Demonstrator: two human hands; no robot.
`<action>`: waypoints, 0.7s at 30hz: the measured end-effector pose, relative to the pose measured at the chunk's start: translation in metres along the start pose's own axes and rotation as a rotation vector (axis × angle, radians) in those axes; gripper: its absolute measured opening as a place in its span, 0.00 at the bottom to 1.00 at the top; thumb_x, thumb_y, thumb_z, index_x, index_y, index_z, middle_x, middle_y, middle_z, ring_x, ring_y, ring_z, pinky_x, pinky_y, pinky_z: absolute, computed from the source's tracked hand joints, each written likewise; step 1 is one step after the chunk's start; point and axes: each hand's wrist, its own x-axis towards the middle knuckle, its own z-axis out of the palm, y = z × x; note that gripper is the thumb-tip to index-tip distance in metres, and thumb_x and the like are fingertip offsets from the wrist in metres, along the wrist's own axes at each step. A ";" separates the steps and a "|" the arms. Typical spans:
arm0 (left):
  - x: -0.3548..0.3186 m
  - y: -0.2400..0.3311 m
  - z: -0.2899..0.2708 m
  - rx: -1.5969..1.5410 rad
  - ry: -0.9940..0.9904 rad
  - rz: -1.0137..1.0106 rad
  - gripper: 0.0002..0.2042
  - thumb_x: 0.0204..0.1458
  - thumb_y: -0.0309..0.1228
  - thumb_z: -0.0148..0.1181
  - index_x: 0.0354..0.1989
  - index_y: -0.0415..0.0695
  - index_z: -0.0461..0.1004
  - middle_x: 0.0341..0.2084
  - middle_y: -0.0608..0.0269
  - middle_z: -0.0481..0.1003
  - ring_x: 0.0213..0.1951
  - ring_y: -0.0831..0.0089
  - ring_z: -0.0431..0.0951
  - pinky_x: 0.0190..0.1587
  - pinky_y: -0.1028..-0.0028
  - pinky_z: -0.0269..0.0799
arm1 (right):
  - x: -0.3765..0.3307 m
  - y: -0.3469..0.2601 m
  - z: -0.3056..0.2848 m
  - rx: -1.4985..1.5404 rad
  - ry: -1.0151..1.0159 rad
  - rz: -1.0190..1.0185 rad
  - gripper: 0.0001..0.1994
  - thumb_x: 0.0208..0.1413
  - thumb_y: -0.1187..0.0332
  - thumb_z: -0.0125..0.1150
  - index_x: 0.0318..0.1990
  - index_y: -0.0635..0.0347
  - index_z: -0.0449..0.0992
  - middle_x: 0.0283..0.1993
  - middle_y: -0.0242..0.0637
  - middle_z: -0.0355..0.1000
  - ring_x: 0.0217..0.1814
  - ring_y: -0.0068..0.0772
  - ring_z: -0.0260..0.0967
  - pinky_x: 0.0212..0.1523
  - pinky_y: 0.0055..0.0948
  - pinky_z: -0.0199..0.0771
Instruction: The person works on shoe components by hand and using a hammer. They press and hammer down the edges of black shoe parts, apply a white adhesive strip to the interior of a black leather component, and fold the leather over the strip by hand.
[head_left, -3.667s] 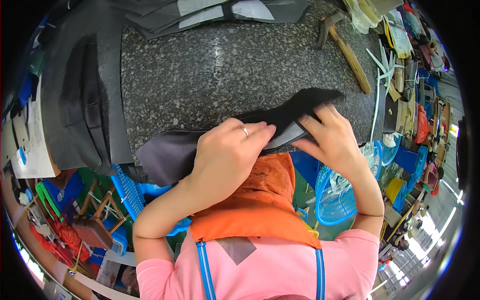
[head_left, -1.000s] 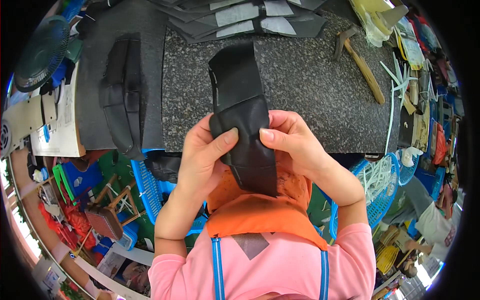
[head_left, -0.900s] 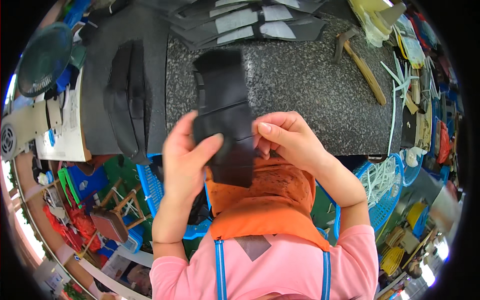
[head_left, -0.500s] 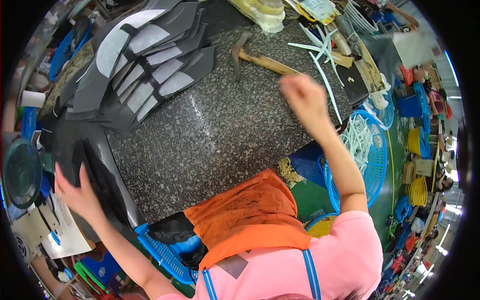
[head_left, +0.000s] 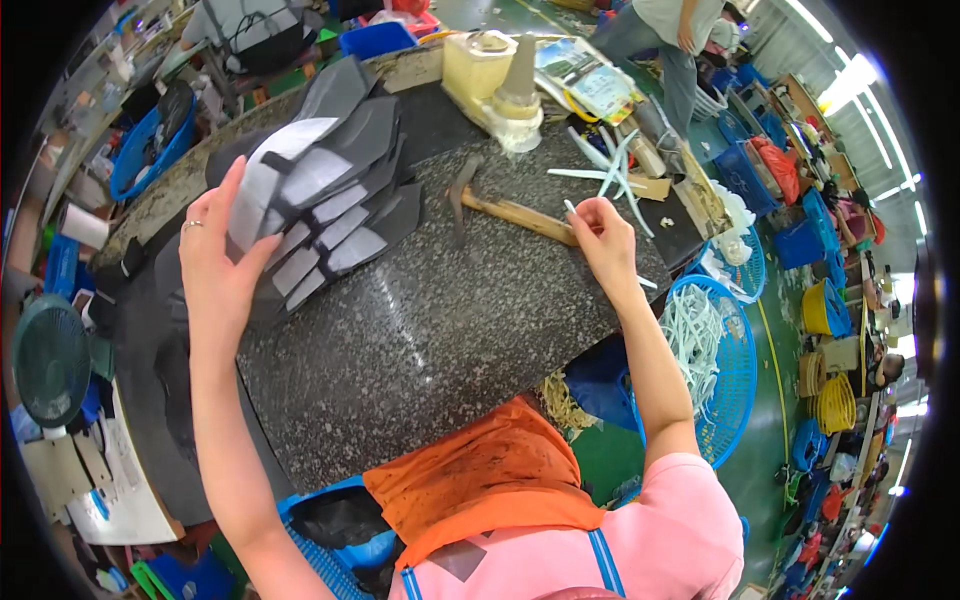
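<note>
On the left of the dark speckled slab (head_left: 400,330) lies a fanned stack of dark grey cut pieces (head_left: 400,215) with silvery panels. My left hand (head_left: 222,245) is at the stack's near left side, fingers stretched up and thumb apart; whether it touches a piece I cannot tell. My right hand (head_left: 606,240) pinches a thin pale strip (head_left: 570,206), whose tip sticks out past the fingertips. Just left of that hand is the wooden handle of a hammer (head_left: 525,218), its metal head toward the stack. Several more pale strips (head_left: 610,165) lie crossed beyond the right hand.
A glue-smeared pot (head_left: 475,80) stands at the slab's far edge, beside a printed sheet (head_left: 590,75). Right of the slab, a blue basket (head_left: 740,390) holds tangled pale strips. Another person's legs (head_left: 675,85) show at the far right. A dark green fan (head_left: 50,360) is at the left.
My left hand has come up from the lower left to the stack. My right hand has shifted slightly down and now holds a pale strip. The view has tilted toward the far side.
</note>
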 end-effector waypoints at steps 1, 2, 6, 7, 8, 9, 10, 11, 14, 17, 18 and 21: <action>-0.006 0.001 0.003 0.105 0.011 0.034 0.36 0.40 0.24 0.67 0.65 0.48 0.68 0.51 0.57 0.71 0.55 0.61 0.70 0.62 0.66 0.60 | -0.004 -0.006 0.003 0.068 -0.027 0.054 0.07 0.54 0.68 0.66 0.36 0.60 0.76 0.28 0.39 0.76 0.29 0.33 0.76 0.33 0.29 0.73; -0.012 -0.004 0.002 0.167 -0.021 0.042 0.33 0.44 0.23 0.64 0.65 0.47 0.68 0.53 0.58 0.71 0.58 0.63 0.69 0.63 0.67 0.59 | -0.007 -0.010 0.004 0.076 -0.006 -0.009 0.07 0.55 0.68 0.65 0.36 0.61 0.76 0.27 0.39 0.76 0.27 0.28 0.74 0.31 0.28 0.72; -0.018 -0.004 -0.003 -0.062 0.244 -0.108 0.23 0.63 0.20 0.47 0.67 0.46 0.66 0.56 0.55 0.74 0.55 0.74 0.74 0.59 0.76 0.64 | -0.009 -0.032 0.005 0.202 -0.012 -0.025 0.04 0.58 0.72 0.63 0.37 0.61 0.75 0.25 0.29 0.72 0.27 0.15 0.67 0.30 0.20 0.68; -0.024 0.008 -0.009 0.011 0.292 -0.062 0.25 0.58 0.17 0.47 0.65 0.45 0.67 0.56 0.52 0.74 0.56 0.66 0.75 0.59 0.73 0.65 | -0.014 -0.042 0.005 0.220 -0.043 -0.004 0.04 0.59 0.73 0.63 0.38 0.62 0.75 0.25 0.27 0.71 0.27 0.13 0.66 0.30 0.18 0.66; -0.030 0.018 -0.010 0.074 0.332 -0.007 0.27 0.54 0.13 0.47 0.64 0.44 0.68 0.56 0.48 0.74 0.57 0.58 0.76 0.59 0.71 0.67 | -0.019 -0.051 0.001 0.229 -0.064 0.023 0.03 0.59 0.73 0.62 0.38 0.62 0.75 0.26 0.25 0.71 0.28 0.11 0.65 0.30 0.16 0.65; -0.043 0.027 -0.011 0.123 0.388 0.121 0.28 0.53 0.11 0.44 0.63 0.44 0.69 0.56 0.50 0.74 0.57 0.57 0.75 0.61 0.69 0.67 | -0.024 -0.055 0.000 0.259 -0.076 0.044 0.04 0.60 0.73 0.62 0.39 0.62 0.75 0.27 0.25 0.71 0.28 0.11 0.65 0.30 0.15 0.64; -0.060 0.032 -0.012 0.191 0.393 0.181 0.23 0.54 0.13 0.49 0.59 0.44 0.74 0.55 0.49 0.75 0.56 0.56 0.76 0.60 0.67 0.69 | -0.028 -0.060 -0.002 0.283 -0.100 0.058 0.04 0.60 0.73 0.62 0.40 0.62 0.75 0.27 0.25 0.71 0.28 0.12 0.65 0.30 0.15 0.64; -0.084 0.042 -0.002 0.110 0.405 0.147 0.19 0.52 0.18 0.58 0.53 0.45 0.79 0.54 0.47 0.75 0.55 0.53 0.76 0.57 0.62 0.72 | -0.035 -0.067 -0.005 0.332 -0.112 0.060 0.04 0.60 0.73 0.62 0.39 0.62 0.74 0.28 0.25 0.71 0.28 0.12 0.65 0.30 0.15 0.64; -0.185 0.061 0.013 0.300 -0.119 0.238 0.21 0.46 0.29 0.60 0.52 0.58 0.79 0.57 0.51 0.72 0.55 0.50 0.75 0.54 0.58 0.75 | -0.061 -0.095 -0.014 0.398 -0.190 0.091 0.04 0.58 0.74 0.63 0.38 0.61 0.75 0.28 0.25 0.71 0.28 0.13 0.67 0.29 0.15 0.65; -0.224 0.082 0.018 0.169 -0.402 0.014 0.25 0.46 0.29 0.65 0.56 0.52 0.74 0.57 0.54 0.71 0.57 0.52 0.72 0.58 0.60 0.70 | -0.085 -0.132 -0.011 0.276 -0.584 -0.210 0.07 0.52 0.75 0.67 0.37 0.60 0.75 0.28 0.32 0.74 0.27 0.20 0.73 0.25 0.23 0.69; -0.221 0.090 0.019 0.072 -0.310 -0.077 0.24 0.46 0.28 0.68 0.56 0.49 0.74 0.55 0.55 0.73 0.55 0.54 0.73 0.58 0.63 0.70 | -0.092 -0.146 -0.005 0.268 -0.736 -0.366 0.08 0.51 0.74 0.68 0.37 0.59 0.76 0.27 0.35 0.75 0.26 0.25 0.75 0.24 0.27 0.70; -0.219 0.110 0.012 -0.783 -0.223 -0.582 0.16 0.48 0.27 0.71 0.46 0.42 0.77 0.43 0.57 0.78 0.47 0.62 0.78 0.51 0.68 0.73 | -0.106 -0.172 0.018 0.448 -1.114 -0.456 0.08 0.50 0.70 0.69 0.36 0.58 0.76 0.27 0.40 0.74 0.25 0.38 0.75 0.24 0.33 0.72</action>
